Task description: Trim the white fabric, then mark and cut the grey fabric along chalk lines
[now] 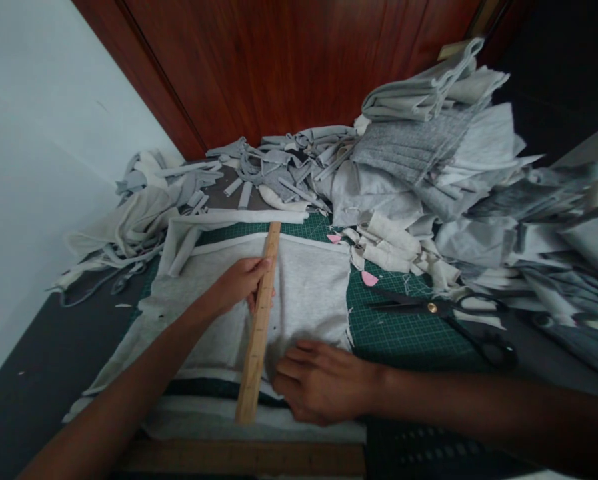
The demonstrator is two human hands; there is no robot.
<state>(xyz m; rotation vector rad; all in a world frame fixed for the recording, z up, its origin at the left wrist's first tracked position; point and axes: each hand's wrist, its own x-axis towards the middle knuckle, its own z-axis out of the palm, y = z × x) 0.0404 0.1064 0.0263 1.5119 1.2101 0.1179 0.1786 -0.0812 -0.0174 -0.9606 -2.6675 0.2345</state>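
My left hand (246, 283) is closed round a wooden ruler (259, 327), which lies lengthwise across a light grey piece of fabric (311, 280). Lower right of the ruler, my right hand (323, 383) rests at the fabric's near edge with its fingers curled in. Its fingertips are hidden, so I cannot make out what they hold. The fabric lies spread on a green cutting mat (403, 333), its right edge frayed. Black scissors (441, 308) lie on the mat to the right, near a pink chalk piece (369, 279).
Grey fabric scraps (279, 167) line the back, and a tall heap of folded fabric (413, 147) stands at the right. Behind is a reddish wooden door (299, 67); a white wall (43, 133) bounds the left. Another wooden ruler (243, 459) lies along the front.
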